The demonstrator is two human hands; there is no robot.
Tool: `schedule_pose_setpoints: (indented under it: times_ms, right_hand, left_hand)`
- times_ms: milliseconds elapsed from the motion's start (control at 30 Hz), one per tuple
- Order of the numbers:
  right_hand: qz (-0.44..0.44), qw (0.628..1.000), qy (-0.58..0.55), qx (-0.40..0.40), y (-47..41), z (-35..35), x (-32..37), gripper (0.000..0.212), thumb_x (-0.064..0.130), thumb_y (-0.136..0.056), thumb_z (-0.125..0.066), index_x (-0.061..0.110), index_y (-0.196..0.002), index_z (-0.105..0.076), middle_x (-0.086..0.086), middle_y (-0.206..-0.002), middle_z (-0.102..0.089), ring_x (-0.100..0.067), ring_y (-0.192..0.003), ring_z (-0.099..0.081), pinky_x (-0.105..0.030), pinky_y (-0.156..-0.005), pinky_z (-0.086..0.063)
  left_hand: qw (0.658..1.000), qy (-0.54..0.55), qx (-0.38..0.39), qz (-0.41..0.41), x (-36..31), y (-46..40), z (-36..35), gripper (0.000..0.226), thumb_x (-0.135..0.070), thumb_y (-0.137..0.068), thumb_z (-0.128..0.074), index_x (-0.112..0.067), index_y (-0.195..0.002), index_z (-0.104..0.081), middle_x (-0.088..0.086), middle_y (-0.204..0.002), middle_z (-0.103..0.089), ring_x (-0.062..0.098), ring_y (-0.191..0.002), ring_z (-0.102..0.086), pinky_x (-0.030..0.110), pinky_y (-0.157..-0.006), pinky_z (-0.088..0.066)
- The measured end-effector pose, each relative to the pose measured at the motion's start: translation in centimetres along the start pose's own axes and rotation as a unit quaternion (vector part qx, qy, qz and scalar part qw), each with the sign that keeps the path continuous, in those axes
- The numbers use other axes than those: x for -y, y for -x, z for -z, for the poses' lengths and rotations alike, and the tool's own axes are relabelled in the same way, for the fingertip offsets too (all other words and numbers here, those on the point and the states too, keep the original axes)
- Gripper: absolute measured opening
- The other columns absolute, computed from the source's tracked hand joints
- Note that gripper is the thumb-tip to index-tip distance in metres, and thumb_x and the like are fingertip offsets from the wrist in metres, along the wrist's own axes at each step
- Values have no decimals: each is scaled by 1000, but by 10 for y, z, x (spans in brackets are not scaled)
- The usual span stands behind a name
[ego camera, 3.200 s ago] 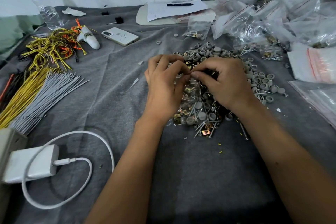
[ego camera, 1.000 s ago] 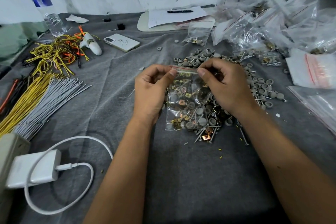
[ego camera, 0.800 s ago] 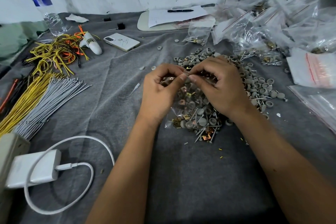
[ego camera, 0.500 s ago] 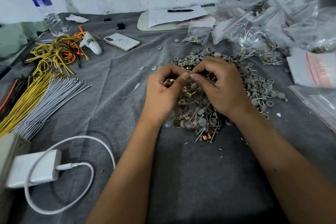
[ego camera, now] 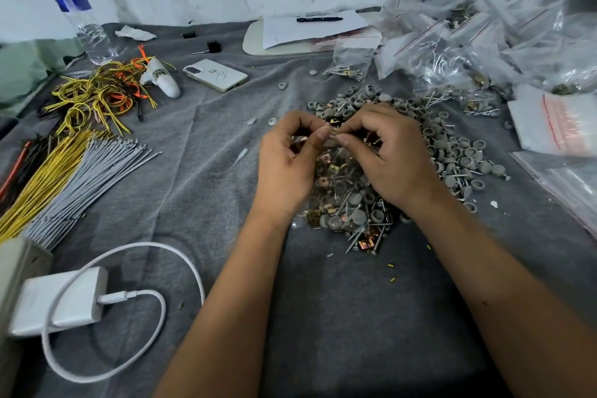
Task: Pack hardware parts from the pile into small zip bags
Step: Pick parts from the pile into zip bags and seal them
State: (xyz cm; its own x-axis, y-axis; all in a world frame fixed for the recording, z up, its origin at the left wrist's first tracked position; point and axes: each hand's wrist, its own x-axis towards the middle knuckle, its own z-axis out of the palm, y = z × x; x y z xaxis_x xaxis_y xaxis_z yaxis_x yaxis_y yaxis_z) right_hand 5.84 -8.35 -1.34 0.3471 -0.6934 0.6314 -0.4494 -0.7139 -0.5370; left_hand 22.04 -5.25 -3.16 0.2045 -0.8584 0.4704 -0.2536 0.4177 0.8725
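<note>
A small clear zip bag [ego camera: 336, 191] holding grey caps, nails and brass clips hangs between my two hands above the pile of hardware parts [ego camera: 452, 152]. My left hand [ego camera: 284, 161] pinches the bag's top edge with thumb and fingers. My right hand [ego camera: 387, 155] pinches the same edge from the other side, and the fingertips of both hands meet at the middle. The hands hide most of the bag's upper half. Loose nails and clips lie just below the bag.
Filled zip bags [ego camera: 484, 42] are heaped at the back right, with flat bags [ego camera: 562, 119] beside them. A phone [ego camera: 215, 75], bottle [ego camera: 80, 16], wire bundles [ego camera: 64, 171], a charger with cable [ego camera: 61, 300] and a clipboard with pen [ego camera: 310, 30] lie on the grey cloth.
One second ago my hands held the bag's top stretched wide. They have since drawn together, and the fingertips now meet at the middle of the top edge.
</note>
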Motion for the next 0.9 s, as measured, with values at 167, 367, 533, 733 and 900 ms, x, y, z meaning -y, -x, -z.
schedule_pose_setpoints:
  times_ms: [167,367,533,733,900]
  right_hand:
    - [-5,1000,-3,0,0,2,2,7,10,-93,-72,3,-93,-73,2,-90,-64,-16,-89,-60,-22,-82,-46]
    - [-14,1000,-6,3,0,3,2,10,12,-91,-75,3,-93,-74,-3,-89,-68,-19,-88,-62,-31,-81,-50]
    - [-6,1000,13,2,0,3,2,8,10,-93,-72,2,-94,-72,-4,-91,-66,-21,-90,-60,-29,-82,-47]
    - [-8,1000,0,13,1,2,3,4,6,-94,-70,1,-94,-70,-7,-93,-66,-23,-91,-61,-33,-82,-50]
    - [-24,999,-26,11,0,3,2,8,10,-93,-73,3,-96,-73,-3,-91,-67,-20,-88,-64,-34,-81,-53]
  left_hand:
    - [1000,-5,19,4,-1,0,1,4,-8,-96,-72,-8,-92,-71,1,-85,-71,21,-81,-66,46,-78,-55]
    - [1000,-8,10,2,2,1,2,8,-11,-97,-70,-14,-90,-68,2,-88,-71,25,-86,-69,52,-80,-58]
    - [1000,25,-3,17,4,2,2,6,-18,-96,-71,-13,-93,-70,4,-89,-73,30,-84,-69,52,-78,-59]
    - [998,30,40,27,6,0,1,4,-13,-95,-73,-10,-92,-73,-7,-82,-72,8,-78,-66,26,-70,-51]
    - [999,32,10,16,3,1,3,6,-11,-96,-72,-8,-91,-72,3,-87,-74,18,-82,-68,37,-77,-56]
